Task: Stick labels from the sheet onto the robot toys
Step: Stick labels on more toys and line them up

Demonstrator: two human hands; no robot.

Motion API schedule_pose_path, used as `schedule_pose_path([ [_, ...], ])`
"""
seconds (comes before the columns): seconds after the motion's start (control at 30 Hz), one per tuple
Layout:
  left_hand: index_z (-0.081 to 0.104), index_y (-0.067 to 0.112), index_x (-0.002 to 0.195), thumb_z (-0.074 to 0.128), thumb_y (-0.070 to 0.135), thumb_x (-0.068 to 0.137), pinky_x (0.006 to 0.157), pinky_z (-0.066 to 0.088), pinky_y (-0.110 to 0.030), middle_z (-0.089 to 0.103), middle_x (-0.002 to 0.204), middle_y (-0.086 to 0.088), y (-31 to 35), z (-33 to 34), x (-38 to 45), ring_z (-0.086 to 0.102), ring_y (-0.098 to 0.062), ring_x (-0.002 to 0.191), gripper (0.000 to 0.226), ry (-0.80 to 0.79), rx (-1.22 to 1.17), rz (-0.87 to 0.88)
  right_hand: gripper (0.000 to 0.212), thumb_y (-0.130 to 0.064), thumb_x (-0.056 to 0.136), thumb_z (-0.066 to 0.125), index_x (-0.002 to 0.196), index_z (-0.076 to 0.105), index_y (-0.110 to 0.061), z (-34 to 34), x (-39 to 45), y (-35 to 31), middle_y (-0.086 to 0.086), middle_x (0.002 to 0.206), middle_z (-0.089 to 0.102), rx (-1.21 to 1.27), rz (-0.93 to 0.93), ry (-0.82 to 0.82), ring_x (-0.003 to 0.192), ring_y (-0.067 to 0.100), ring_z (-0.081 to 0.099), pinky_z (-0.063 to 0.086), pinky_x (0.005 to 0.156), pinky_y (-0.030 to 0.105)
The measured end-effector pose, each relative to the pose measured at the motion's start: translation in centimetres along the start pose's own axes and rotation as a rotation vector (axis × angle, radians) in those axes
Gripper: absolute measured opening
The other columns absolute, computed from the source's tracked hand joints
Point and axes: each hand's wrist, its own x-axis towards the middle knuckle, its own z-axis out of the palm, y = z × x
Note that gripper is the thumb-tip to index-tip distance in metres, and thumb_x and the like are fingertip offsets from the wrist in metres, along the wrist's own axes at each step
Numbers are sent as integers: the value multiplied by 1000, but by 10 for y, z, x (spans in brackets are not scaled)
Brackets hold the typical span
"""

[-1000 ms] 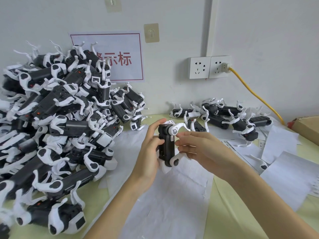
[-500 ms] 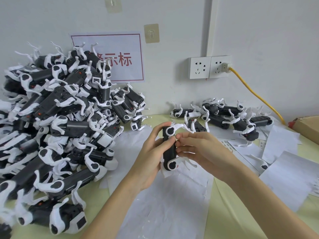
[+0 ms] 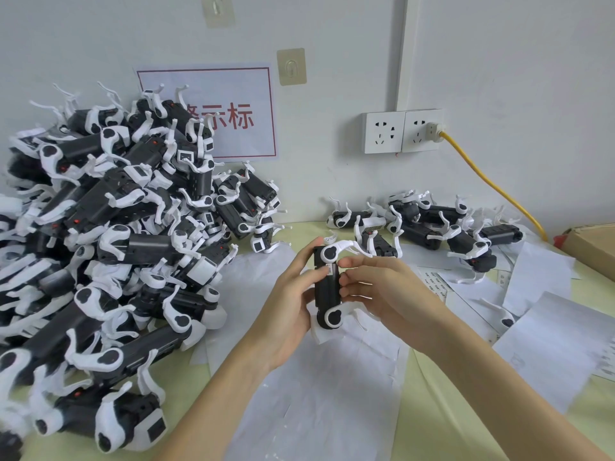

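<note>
- The left hand (image 3: 286, 304) has its fingers curled round the black body of a robot toy (image 3: 327, 287) and holds it upright above the surface (image 3: 432, 394), thumb against its side.
- The right hand (image 3: 376, 287) pinches at the toy's upper side, where a small pale label (image 3: 330, 269) seems to sit; the view is too blurred to be sure it lies flat.
- To do this well: keep the toy steady, rub the label down from its middle outward, and press its edges.
- A big heap of toys (image 3: 109, 247) lies left, a smaller group (image 3: 432, 224) lies behind, and label sheets (image 3: 436, 284) lie right.
</note>
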Motion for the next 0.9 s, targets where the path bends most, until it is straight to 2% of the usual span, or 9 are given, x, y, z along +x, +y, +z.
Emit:
schedule_pose_path([
  [0.13, 58, 50, 142, 59, 26, 107, 107, 50, -55, 75, 127, -4, -3, 5, -2, 71, -21, 118, 42, 35, 92, 52, 22, 6, 98, 53, 98, 71, -6, 1, 0, -1, 6, 77, 67, 6, -5, 0, 68, 18, 66, 54, 67, 21],
  [0.23, 52, 49, 147, 54, 24, 110, 110, 49, -61, 77, 119, 2, -6, 8, 0, 72, -21, 116, 45, 68, 125, 79, 24, 6, 98, 53, 95, 73, -7, 1, -1, -1, 6, 77, 68, -2, -16, -6, 68, 17, 65, 53, 68, 22],
  [0.3, 50, 49, 148, 53, 18, 110, 110, 48, -58, 77, 121, 0, -6, 8, 0, 71, -22, 119, 49, 52, 103, 55, 24, 6, 98, 52, 95, 72, -6, 2, -1, -1, 7, 76, 67, -10, -20, 0, 67, 16, 64, 53, 69, 22],
  [0.43, 50, 43, 151, 48, 2, 105, 103, 48, -52, 74, 122, -9, -3, 2, 0, 68, -27, 117, 61, 22, 48, 12, 23, 7, 99, 52, 95, 71, -4, 2, -1, -1, 7, 76, 67, 4, -24, 7, 66, 16, 65, 53, 65, 20],
  [0.53, 50, 44, 151, 59, 18, 105, 102, 51, -43, 73, 133, -8, -2, 4, -2, 68, -24, 125, 53, 12, 40, 33, 23, 6, 99, 52, 94, 71, -5, 1, 0, -1, 7, 77, 66, 12, -21, -5, 67, 17, 64, 53, 67, 21],
  [0.63, 49, 47, 151, 64, 27, 103, 99, 52, -37, 75, 129, -6, -4, 5, -2, 70, -17, 122, 54, 41, 69, 60, 24, 6, 98, 52, 92, 72, -6, 0, 1, 1, 6, 76, 67, 2, -23, -14, 67, 17, 64, 53, 67, 21],
  [0.77, 52, 47, 150, 58, 18, 106, 84, 59, -28, 75, 128, -5, -3, 2, 1, 73, -12, 114, 53, 29, 54, 30, 24, 8, 96, 50, 93, 70, -6, 0, 5, 5, 10, 75, 65, 49, -10, -14, 65, 21, 65, 54, 65, 25],
  [0.83, 53, 44, 150, 52, 8, 106, 77, 60, -26, 77, 120, -6, -2, -2, 3, 74, -12, 102, 57, 15, 47, 19, 23, 7, 94, 49, 99, 67, -6, -1, 8, 6, 12, 74, 65, 118, 26, 18, 63, 23, 65, 54, 64, 27],
  [0.9, 52, 41, 151, 48, 2, 104, 77, 60, -28, 76, 116, -9, 0, -4, 3, 73, -15, 98, 61, -10, 49, 11, 28, 1, 85, 55, 110, 64, -7, -1, 11, 7, 11, 72, 66, 169, 60, 16, 63, 24, 66, 55, 61, 27],
])
